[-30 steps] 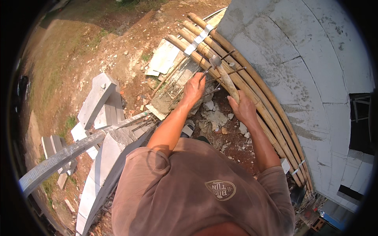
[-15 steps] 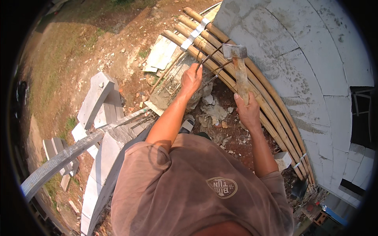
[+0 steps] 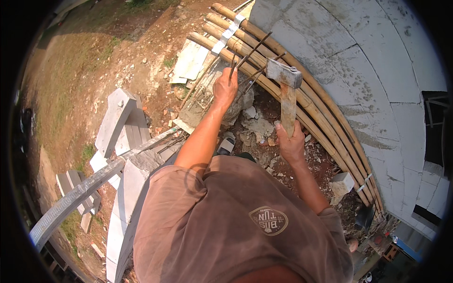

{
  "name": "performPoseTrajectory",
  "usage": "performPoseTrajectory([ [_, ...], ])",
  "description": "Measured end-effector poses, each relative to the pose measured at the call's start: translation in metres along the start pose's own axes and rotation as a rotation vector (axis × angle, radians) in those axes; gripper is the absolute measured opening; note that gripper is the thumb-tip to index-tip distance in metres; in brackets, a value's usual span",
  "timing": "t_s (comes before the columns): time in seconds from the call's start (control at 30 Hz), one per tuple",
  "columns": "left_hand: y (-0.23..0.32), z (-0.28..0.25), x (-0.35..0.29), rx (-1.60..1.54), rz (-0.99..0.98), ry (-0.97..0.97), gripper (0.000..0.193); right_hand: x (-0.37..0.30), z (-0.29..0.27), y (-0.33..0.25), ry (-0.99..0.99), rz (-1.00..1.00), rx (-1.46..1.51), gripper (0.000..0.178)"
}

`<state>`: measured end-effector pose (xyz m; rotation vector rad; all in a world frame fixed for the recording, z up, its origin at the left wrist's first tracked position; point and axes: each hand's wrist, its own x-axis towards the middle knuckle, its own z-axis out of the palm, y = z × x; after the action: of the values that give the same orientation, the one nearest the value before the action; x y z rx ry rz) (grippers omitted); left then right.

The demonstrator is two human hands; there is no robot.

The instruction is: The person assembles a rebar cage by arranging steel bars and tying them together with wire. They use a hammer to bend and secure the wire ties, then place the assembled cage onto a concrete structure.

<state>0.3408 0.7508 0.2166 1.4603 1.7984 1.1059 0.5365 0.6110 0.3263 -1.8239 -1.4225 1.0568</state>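
Observation:
My left hand [image 3: 225, 88] is closed round a thin dark steel rod [image 3: 233, 65] above a rough, broken concrete block [image 3: 229, 112]. Other rusty steel bars [image 3: 255, 48] stick out beside it and cross in front of the bamboo poles. In my right hand [image 3: 291, 143] is the wooden handle of a hammer [image 3: 288, 104]. Its worn grey metal head [image 3: 284, 72] points away from me, to the right of the bars and over the bamboo. The head and the rod are apart. My left fingers partly hide where the rod is held.
Long bamboo poles [image 3: 309, 106], bound with a silvery band [image 3: 228, 36], curve along a grey block wall [image 3: 363, 70] on the right. Cut pale blocks [image 3: 114, 117] and a long mortar-stained bar [image 3: 78, 194] lie at left. Rubble [image 3: 259, 127] covers the ground near my shoe [image 3: 227, 143].
The hammer has come down a little toward me, and its head has turned. My left hand has shifted slightly left, still round the rod. The whole view has moved a little.

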Motion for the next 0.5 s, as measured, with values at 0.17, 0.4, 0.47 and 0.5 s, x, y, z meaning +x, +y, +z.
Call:
performPoseTrajectory([
  [0.17, 0.002, 0.001, 0.001, 0.014, 0.048, 0.008, 0.030, 0.003, 0.008, 0.034, -0.177, 0.031, -0.349, 0.043],
  [0.4, -0.023, -0.012, -0.012, -0.392, -0.100, -0.252, 0.054, 0.013, 0.006, 0.035, -0.183, 0.050, -0.315, 0.047],
  [0.47, -0.050, -0.012, -0.027, -0.238, -0.059, -0.297, 0.052, 0.012, 0.005, 0.041, -0.209, 0.059, -0.247, 0.048],
  [0.5, -0.062, -0.009, -0.031, -0.162, -0.039, -0.318, 0.051, 0.012, 0.004, 0.041, -0.222, 0.062, -0.214, 0.049],
])
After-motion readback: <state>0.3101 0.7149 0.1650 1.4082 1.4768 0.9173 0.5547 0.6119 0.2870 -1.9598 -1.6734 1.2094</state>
